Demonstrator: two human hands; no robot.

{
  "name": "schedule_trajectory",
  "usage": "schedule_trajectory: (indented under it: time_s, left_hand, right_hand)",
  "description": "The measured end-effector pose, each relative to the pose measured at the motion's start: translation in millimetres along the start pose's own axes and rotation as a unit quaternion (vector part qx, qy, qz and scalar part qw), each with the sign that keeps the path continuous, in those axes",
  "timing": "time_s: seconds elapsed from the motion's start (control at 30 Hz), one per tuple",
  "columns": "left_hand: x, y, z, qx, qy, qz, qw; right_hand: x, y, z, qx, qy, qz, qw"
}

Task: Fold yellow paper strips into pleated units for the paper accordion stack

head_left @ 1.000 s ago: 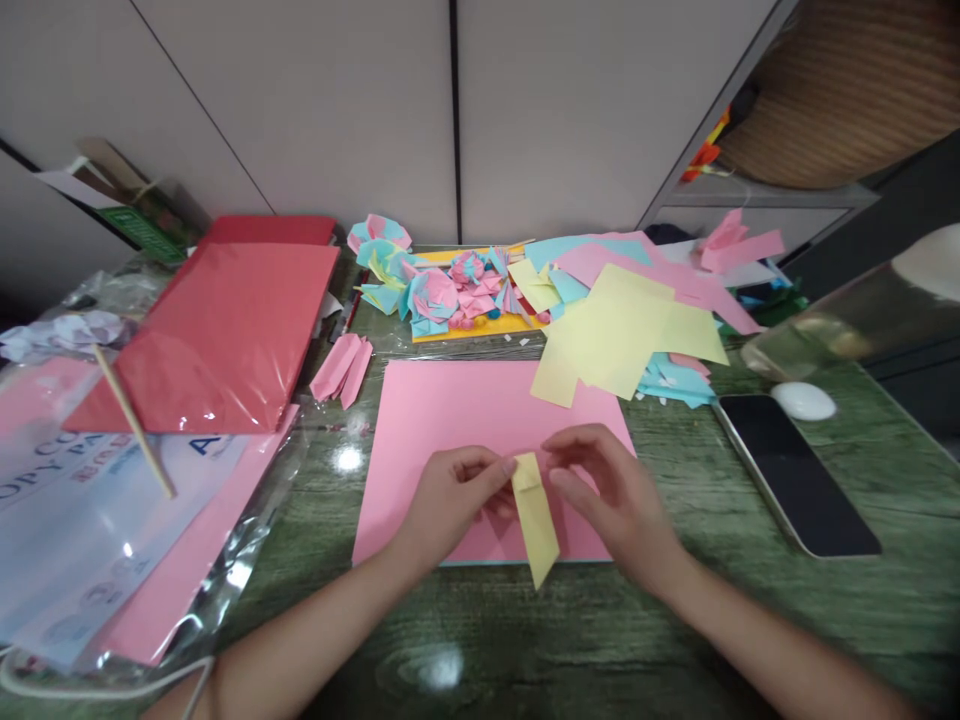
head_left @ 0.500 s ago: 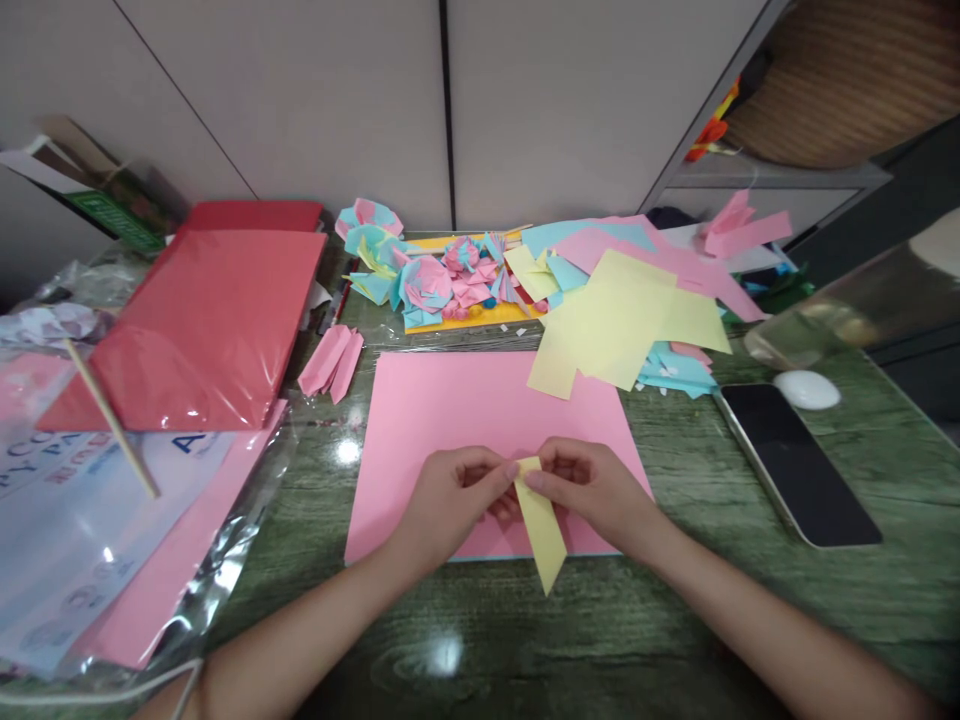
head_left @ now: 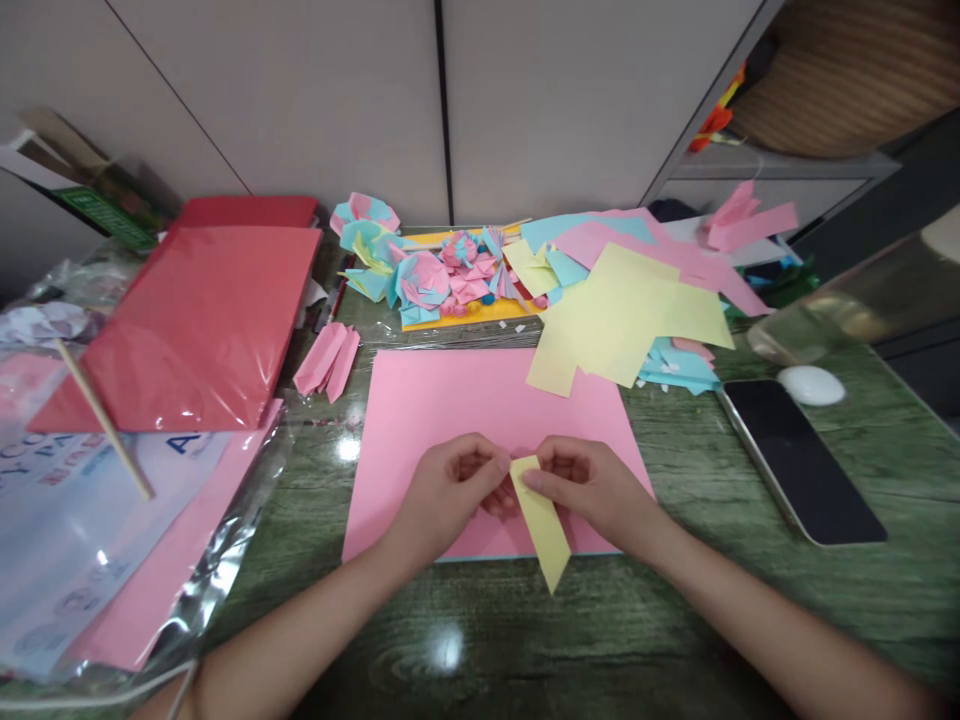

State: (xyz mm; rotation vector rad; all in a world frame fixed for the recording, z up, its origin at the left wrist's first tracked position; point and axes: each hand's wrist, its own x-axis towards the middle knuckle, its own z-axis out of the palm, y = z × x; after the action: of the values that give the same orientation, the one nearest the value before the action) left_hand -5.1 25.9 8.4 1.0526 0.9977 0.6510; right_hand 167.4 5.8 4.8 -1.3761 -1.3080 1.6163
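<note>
A folded yellow paper strip (head_left: 542, 515) slants down over the pink paper sheet (head_left: 420, 400), its pointed lower end past the sheet's near edge. My right hand (head_left: 592, 485) pinches the strip near its top, thumb on the face and curled fingers behind. My left hand (head_left: 461, 490) is closed at the top left corner of the strip, thumb tip right by the edge; what its fingers do behind the paper is partly hidden. Both hands are low over the pink sheet.
Yellow paper pieces (head_left: 600, 320) overlap the sheet's far right corner. Folded paper flowers (head_left: 424, 275) lie behind it. A phone (head_left: 802, 460) and white oval object (head_left: 812, 385) are right; red paper packs (head_left: 202, 320), a stick (head_left: 105, 420) and a folded pink piece (head_left: 328, 360) are left.
My left thumb has slid slightly left, off the strip's face to its edge. The right hand keeps its pinch, and the strip's lower end has swung slightly right.
</note>
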Motion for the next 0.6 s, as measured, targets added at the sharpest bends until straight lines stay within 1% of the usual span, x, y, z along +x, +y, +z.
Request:
schedule_trajectory:
  time_s: [0.3, 0.5, 0.6]
  left_hand:
    - [-1.0, 2.8, -1.9, 0.003, -0.024, -0.001, 1.000]
    - [-0.2, 1.7, -0.7, 0.004, -0.016, -0.013, 1.000]
    - [-0.2, 1.4, -0.3, 0.003, -0.017, -0.017, 1.000]
  right_hand:
    - [-0.1, -1.4, 0.5, 0.016, -0.004, 0.000, 1.000]
    - [0.3, 0.7, -0.4, 0.014, -0.010, 0.000, 1.000]
    - [-0.7, 0.1, -0.7, 0.022, -0.025, -0.002, 0.999]
